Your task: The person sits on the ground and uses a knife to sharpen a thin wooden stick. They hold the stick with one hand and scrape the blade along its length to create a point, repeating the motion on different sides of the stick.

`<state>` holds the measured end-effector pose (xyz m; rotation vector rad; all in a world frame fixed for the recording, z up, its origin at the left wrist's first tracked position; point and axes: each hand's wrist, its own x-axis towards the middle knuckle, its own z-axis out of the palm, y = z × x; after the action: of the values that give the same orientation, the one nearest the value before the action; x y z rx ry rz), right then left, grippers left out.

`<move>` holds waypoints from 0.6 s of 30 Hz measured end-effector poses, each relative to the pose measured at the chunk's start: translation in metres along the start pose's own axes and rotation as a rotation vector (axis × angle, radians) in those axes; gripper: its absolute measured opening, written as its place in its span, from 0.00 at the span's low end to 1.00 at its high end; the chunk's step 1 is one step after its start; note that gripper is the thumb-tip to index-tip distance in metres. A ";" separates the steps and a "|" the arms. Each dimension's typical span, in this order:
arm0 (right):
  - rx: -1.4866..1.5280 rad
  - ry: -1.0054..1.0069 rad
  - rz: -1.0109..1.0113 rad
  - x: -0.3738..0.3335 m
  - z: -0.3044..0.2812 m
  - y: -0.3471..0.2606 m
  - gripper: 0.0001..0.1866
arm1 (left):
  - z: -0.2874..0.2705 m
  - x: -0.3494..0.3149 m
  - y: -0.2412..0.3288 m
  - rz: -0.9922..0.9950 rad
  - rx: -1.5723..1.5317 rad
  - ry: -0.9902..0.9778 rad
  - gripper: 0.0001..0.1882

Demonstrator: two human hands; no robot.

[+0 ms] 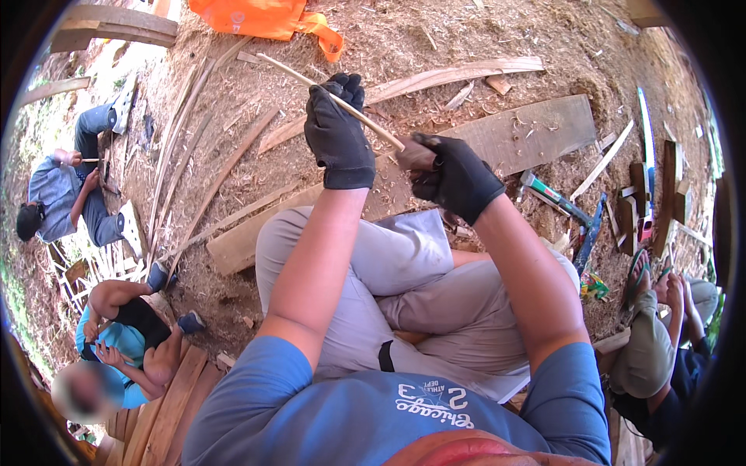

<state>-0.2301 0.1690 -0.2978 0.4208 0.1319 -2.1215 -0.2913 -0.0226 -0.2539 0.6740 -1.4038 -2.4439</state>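
Note:
My left hand (pixel 338 136), in a black glove, is closed around a thin, pale wooden stick (pixel 299 76). The stick slants from the upper left down toward my other hand. My right hand (pixel 458 179), also black-gloved, grips a small brown piece (pixel 416 157) against the stick's lower end. What kind of thing that piece is, I cannot make out; the glove hides part of it. Both hands are held up in front of my crossed legs (pixel 350 256). Beyond them a wide wooden plank (pixel 536 132) lies on the ground, scattered with shavings.
An orange bag (pixel 256 17) lies at the far side. Curved wood strips (pixel 225 175) spread to the left. On the right are a green-and-red-handled tool (pixel 544 190) and a long narrow blade (pixel 646 132). Other people sit at the left (pixel 54 194), lower left (pixel 132 342) and right (pixel 653 342).

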 end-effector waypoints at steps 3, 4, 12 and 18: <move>-0.223 0.398 -0.048 0.000 0.060 0.000 0.14 | -0.018 0.006 0.018 -0.042 -0.019 -0.028 0.27; -0.291 0.454 -0.035 -0.009 0.079 -0.002 0.15 | -0.015 0.004 0.018 -0.073 -0.054 -0.039 0.27; 0.061 0.250 -0.083 -0.003 0.060 0.014 0.13 | 0.000 -0.013 0.016 -0.218 -0.310 -0.037 0.23; -0.343 0.337 -0.107 -0.020 0.068 -0.037 0.10 | -0.010 0.003 0.032 -0.354 -0.231 -0.088 0.18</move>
<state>-0.2673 0.1880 -0.2296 0.5700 0.7142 -2.0627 -0.2889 -0.0476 -0.2315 0.8271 -1.0791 -2.8833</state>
